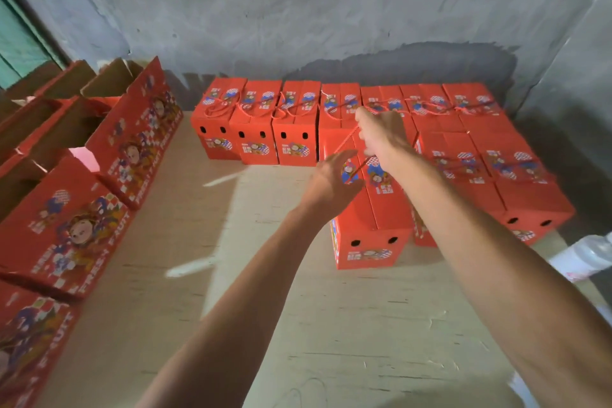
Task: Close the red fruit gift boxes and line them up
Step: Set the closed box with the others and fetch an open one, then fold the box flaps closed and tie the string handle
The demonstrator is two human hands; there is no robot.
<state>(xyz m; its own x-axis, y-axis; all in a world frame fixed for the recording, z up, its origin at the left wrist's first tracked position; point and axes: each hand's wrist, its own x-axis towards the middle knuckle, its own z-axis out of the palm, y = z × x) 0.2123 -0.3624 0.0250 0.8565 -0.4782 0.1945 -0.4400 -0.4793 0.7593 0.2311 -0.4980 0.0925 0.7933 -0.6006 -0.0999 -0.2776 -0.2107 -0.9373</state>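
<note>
A closed red gift box [371, 225] stands just right of the frame's centre on the pale tabletop [298, 325], its narrow end with two round holes facing the camera. Both arms reach out over it. The right hand [381, 134] is curled above the box's far end and pinches the red cord handle [347, 139], which runs taut down toward the box top. The left hand [331, 179] sits at the box's upper left edge with fingers bent around the lower part of the same cord; how firmly it grips is hard to tell through the blur.

Behind it, across the upper middle of the frame, a back row of closed boxes [258, 122] stands side by side against the grey concrete wall [298, 10], their cord handles lying on their lids. To the right of the handled box, two more closed boxes [516, 182] lie close together in front of that row, the nearest one just beside it.

Along the left edge of the frame, open boxes [66, 209] stand with flaps raised and brown interiors showing, printed sides reading "FRESH FRUIT". At the lower right edge lies a crumpled white plastic bag [586, 255].
</note>
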